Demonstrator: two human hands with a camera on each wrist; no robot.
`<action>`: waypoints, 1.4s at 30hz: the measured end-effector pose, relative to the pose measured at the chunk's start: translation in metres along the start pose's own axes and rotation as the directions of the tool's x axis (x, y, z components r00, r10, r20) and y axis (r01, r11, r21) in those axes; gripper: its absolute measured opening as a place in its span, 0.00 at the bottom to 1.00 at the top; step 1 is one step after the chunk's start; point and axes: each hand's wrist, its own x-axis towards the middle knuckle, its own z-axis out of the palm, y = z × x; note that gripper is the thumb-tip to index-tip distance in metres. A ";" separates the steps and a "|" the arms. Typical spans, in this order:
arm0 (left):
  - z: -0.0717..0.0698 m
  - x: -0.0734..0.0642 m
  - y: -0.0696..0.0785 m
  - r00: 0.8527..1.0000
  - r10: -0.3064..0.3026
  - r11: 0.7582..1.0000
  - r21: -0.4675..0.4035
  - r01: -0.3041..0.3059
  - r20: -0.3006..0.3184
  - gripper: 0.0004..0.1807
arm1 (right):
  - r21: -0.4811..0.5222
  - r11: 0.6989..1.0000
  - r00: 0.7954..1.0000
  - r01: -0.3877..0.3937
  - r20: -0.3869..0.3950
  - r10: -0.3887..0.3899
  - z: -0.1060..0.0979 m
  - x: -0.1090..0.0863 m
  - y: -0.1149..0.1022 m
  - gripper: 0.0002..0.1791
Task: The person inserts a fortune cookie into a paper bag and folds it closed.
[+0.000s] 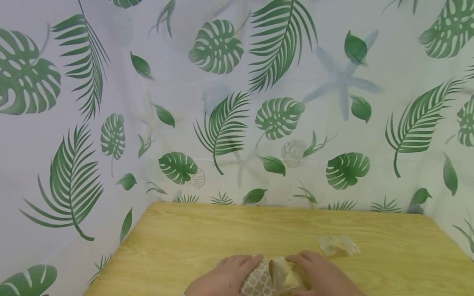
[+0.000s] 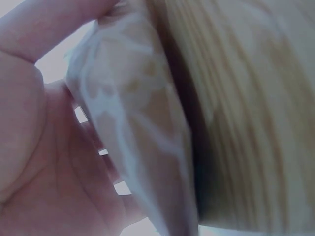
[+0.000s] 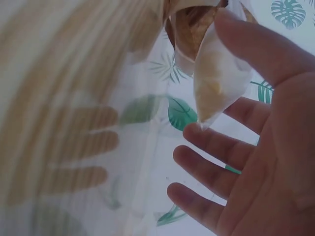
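The patterned pouch [image 1: 258, 281] is over the table [image 1: 192, 230], gripped by the left hand [image 1: 226, 276]. The right hand [image 1: 323, 274] pinches a clear packet [image 1: 286, 276], seemingly at the pouch's mouth; a slack pinch could drop the packet.

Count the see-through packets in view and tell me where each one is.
2. One packet is in the right hand, beside the patterned pouch; a second packet lies on the table beyond that hand. More could be hidden inside the pouch.
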 end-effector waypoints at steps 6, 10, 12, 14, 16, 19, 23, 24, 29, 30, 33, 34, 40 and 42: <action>-0.001 -0.001 0.000 1.000 0.013 1.000 0.014 -0.013 -0.001 0.55 | 0.002 1.000 1.000 -0.012 0.024 0.012 0.004 0.003 -0.002 0.44; -0.001 -0.001 0.000 1.000 -0.016 1.000 0.015 0.016 0.022 0.56 | 0.016 0.999 0.998 -0.038 0.055 0.037 0.005 0.004 -0.003 0.47; -0.001 -0.001 0.000 0.999 -0.024 1.000 0.013 0.023 0.030 0.56 | 0.018 0.999 0.996 -0.050 0.068 0.049 0.005 0.004 -0.003 0.47; 0.000 -0.001 0.001 0.999 -0.020 1.000 0.013 0.020 0.031 0.56 | 0.028 0.998 0.995 -0.053 0.081 0.051 0.006 0.004 -0.003 0.48; 0.000 -0.001 0.001 1.000 -0.009 1.000 0.016 0.008 0.027 0.55 | 0.045 0.998 0.995 -0.050 0.091 0.045 0.007 0.003 -0.003 0.49; 0.002 -0.001 0.002 1.000 0.012 1.000 0.024 -0.013 0.023 0.55 | 0.066 0.996 0.993 -0.054 0.110 0.047 0.009 0.004 -0.004 0.53; 0.004 0.000 0.003 0.999 0.018 1.000 0.023 -0.019 0.029 0.54 | 0.102 0.989 0.985 -0.108 0.148 0.092 0.013 0.004 -0.006 0.59; 0.005 0.000 0.003 0.999 0.016 1.000 0.022 -0.017 0.030 0.54 | 0.111 0.987 0.982 -0.118 0.158 0.099 0.013 0.004 -0.007 0.59; 0.004 0.000 0.006 0.999 0.006 1.000 0.016 -0.006 0.036 0.53 | 0.166 0.978 0.976 -0.124 0.198 0.091 0.009 -0.001 -0.003 0.57; 0.004 0.000 0.006 0.999 0.005 1.000 0.016 -0.005 0.037 0.53 | 0.177 0.976 0.975 -0.126 0.204 0.089 0.007 -0.003 -0.002 0.56; 0.003 0.000 0.008 0.999 -0.002 1.000 0.015 0.001 0.043 0.53 | 0.203 0.970 0.973 -0.132 0.214 0.088 0.003 -0.006 0.005 0.53; 0.003 0.000 0.008 0.999 -0.002 1.000 0.016 0.001 0.046 0.53 | 0.206 0.970 0.973 -0.129 0.215 0.084 0.002 -0.007 0.007 0.52; 0.002 0.000 0.006 0.998 0.009 1.000 0.022 -0.010 0.061 0.52 | 0.202 0.973 0.973 -0.109 0.224 0.062 -0.003 -0.008 0.016 0.48; 0.003 0.001 0.005 0.998 0.017 0.999 0.029 -0.019 0.061 0.52 | 0.203 0.972 0.970 -0.118 0.232 0.069 -0.003 -0.008 0.016 0.47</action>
